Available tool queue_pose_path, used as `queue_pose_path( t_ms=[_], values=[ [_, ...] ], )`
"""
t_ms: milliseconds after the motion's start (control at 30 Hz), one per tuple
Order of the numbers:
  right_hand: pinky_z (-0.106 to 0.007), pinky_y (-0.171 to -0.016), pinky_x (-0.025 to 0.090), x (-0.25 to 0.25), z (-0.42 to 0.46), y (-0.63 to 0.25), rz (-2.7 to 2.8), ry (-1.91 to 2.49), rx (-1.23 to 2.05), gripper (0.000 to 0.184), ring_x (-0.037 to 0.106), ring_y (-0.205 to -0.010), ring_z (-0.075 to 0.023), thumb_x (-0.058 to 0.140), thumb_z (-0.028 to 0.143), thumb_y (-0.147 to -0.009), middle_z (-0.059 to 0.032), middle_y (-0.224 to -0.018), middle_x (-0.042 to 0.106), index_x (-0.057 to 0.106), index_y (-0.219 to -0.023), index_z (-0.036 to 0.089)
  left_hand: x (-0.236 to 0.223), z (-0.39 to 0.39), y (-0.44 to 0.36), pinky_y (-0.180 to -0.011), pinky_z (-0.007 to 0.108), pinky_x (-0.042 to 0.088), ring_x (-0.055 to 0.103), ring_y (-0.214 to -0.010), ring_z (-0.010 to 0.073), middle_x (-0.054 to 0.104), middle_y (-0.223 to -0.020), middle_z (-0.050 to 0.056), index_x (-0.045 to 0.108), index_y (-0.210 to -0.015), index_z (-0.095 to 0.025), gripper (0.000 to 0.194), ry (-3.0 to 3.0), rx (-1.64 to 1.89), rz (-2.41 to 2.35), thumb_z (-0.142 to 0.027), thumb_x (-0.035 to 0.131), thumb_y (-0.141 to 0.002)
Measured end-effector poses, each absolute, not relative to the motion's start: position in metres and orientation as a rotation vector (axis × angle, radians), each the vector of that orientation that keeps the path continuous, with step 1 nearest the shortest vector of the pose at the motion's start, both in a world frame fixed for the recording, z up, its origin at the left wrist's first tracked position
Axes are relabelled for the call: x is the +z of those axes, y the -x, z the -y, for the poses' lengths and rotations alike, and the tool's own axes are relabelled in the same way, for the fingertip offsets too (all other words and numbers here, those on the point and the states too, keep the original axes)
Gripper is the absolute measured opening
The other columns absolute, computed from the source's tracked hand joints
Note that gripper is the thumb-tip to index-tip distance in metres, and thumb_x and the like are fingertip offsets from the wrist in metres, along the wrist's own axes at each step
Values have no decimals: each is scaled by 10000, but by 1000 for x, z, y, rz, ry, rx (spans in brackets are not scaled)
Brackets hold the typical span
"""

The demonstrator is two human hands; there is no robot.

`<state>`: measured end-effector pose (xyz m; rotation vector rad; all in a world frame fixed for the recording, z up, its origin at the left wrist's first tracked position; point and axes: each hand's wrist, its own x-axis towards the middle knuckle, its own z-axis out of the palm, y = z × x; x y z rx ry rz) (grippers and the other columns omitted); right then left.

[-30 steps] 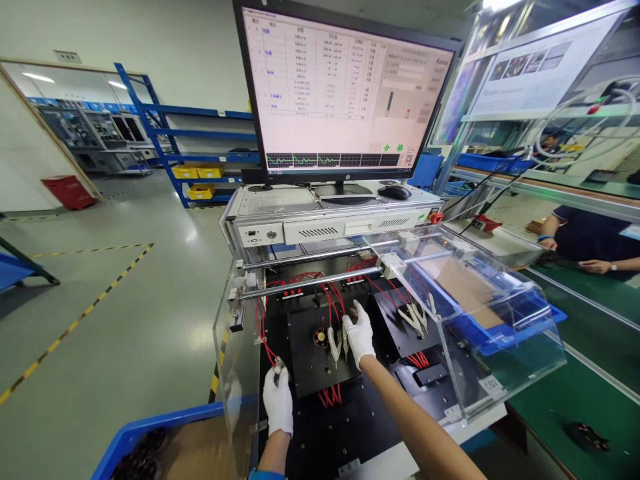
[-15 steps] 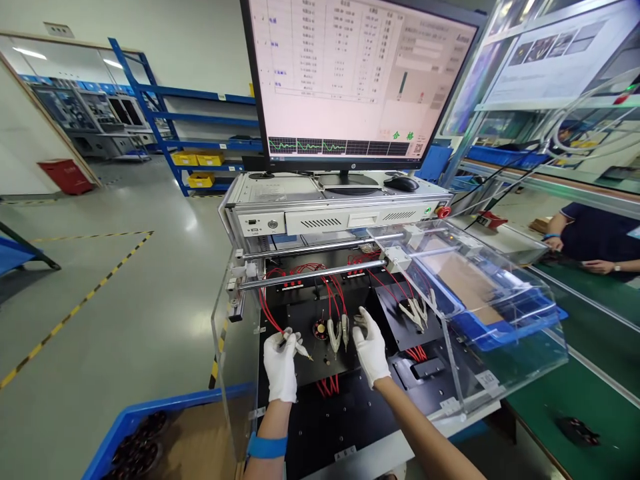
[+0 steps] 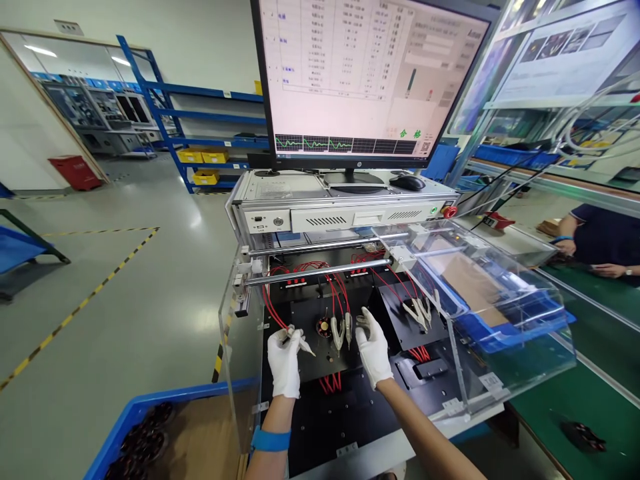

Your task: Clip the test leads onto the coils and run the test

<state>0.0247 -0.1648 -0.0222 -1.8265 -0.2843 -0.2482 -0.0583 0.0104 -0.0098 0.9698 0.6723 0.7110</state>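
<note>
Two white-gloved hands are being held over the black fixture plate (image 3: 320, 400) of a test station. A clip probe (image 3: 300, 341) on a red lead is being pinched by the left hand (image 3: 284, 360), its tip directed toward the small round coil (image 3: 323, 326) seated near the plate's centre. The right hand (image 3: 374, 347) is being kept just right of the coil, fingers loosely curled around what is possibly a small part; the grip is not being shown clearly. Two more clips (image 3: 342, 329) are being left resting between coil and right hand. Behind the plate, a monitor (image 3: 370, 80) is being displayed.
</note>
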Motion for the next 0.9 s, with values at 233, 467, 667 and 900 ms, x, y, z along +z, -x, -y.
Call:
queue_pose_path(
  t_ms=[233,467,667,900],
  values=[
    [-414,-1002,414,-3,176,18,440,1972,-215,489,529,-1105,-208,436,282,-852,-79,-1250,524,411,-1335,206,-9,7,86,-1002,422,401,517,-1141,235,509,-1247,141,454,-1200,-159,495,-1246,690,-637,-319,610,-758],
    [-283,-854,532,-92,197,93,1273,1992,29,346,619,-982,-188,462,270,-850,-27,-1113,629,605,-1165,286,-31,41,231,-1028,404,388,493,-1185,259,535,-1285,26,461,-1295,-274,549,-1753,-38,-257,-335,558,-758],
    [-235,-782,554,-146,182,108,1515,1942,385,299,654,-882,-179,453,380,-835,-13,-1009,670,703,-978,300,-66,45,372,-1121,399,231,294,-1332,242,307,-1444,62,331,-1378,-206,755,-1769,-58,-1018,-216,561,-660],
    [-320,-887,511,-131,163,107,1446,1978,717,351,626,-954,-205,431,437,-807,-37,-1041,656,705,-944,266,-83,54,467,-971,449,412,596,-996,267,665,-1012,100,661,-958,-187,292,-1452,494,-1759,-235,456,-755]
  ],
)
